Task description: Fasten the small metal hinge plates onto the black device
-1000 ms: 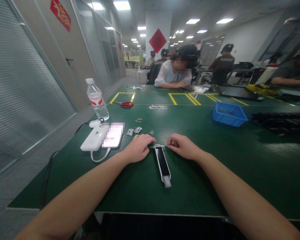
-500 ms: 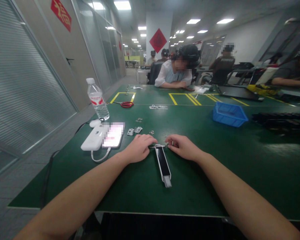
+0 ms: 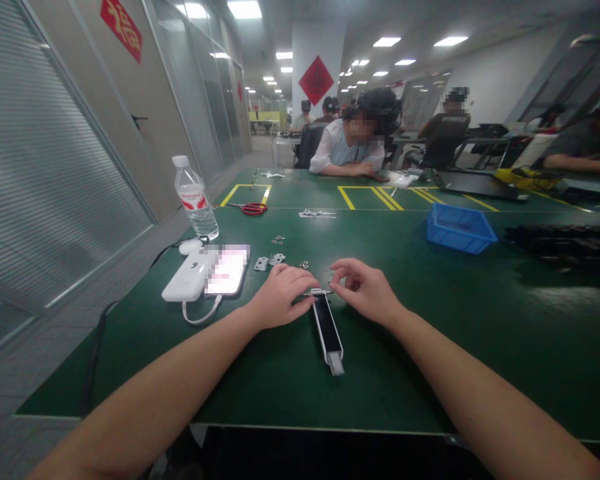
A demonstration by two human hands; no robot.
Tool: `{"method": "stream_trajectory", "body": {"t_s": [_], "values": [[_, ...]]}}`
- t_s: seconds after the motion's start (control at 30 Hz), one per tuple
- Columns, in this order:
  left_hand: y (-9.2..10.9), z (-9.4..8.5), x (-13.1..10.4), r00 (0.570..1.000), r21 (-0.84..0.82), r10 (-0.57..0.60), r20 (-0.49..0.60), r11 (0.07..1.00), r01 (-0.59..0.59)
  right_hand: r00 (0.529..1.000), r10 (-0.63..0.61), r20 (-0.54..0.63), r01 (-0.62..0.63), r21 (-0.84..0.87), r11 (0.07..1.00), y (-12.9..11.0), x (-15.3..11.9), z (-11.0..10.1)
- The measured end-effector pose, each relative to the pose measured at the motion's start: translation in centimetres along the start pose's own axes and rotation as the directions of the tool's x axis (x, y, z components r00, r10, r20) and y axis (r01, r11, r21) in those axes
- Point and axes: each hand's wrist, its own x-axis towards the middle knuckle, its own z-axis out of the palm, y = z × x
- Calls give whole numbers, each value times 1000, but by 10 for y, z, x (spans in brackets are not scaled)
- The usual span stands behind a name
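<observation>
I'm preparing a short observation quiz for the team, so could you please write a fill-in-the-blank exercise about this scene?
1. The white-rimmed device near the left hand and the right hand is coloured ____ inside its rim.
2. A white cable joins the power bank to the ____.
3. The plastic bin is ____ in colour.
4. The scissor handles are ____.

Missing words: black; phone; blue; red.

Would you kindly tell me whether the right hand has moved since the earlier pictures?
Yes, slightly: judged against the blue bin, the right hand has shifted a little higher in the picture.
</observation>
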Motion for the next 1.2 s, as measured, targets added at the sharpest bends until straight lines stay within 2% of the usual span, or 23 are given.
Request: {"method": "stream_trajectory", "body": {"t_s": [0.17,0.33,0.53,0.87,0.97,1.07,1.2], "values": [[1,1,-1,1000,30,22,-14,999,-22,998,47,51,-56,178,982,-10,-2,9],[3,2,-1,996,65,61,-69,996,-57,993,86,84,-104,255,961,-12,-4,13],[5,1,-1,995,91,42,-91,995,-34,992,94,81,-114,301,947,-11,-4,16],[8,2,-1,992,117,31,-120,993,-17,993,48,104,-76,283,956,-15,-6,18],[8,1,1,994,111,7,-113,994,5,996,31,86,-49,218,975,-12,-5,13],[2,-4,1,994,70,-57,-91,996,64,998,1,66,-5,53,999,-7,-3,5],[-12,-13,-2,996,-44,-92,-4,995,92,988,-27,150,57,-195,979,0,1,-7]]}}
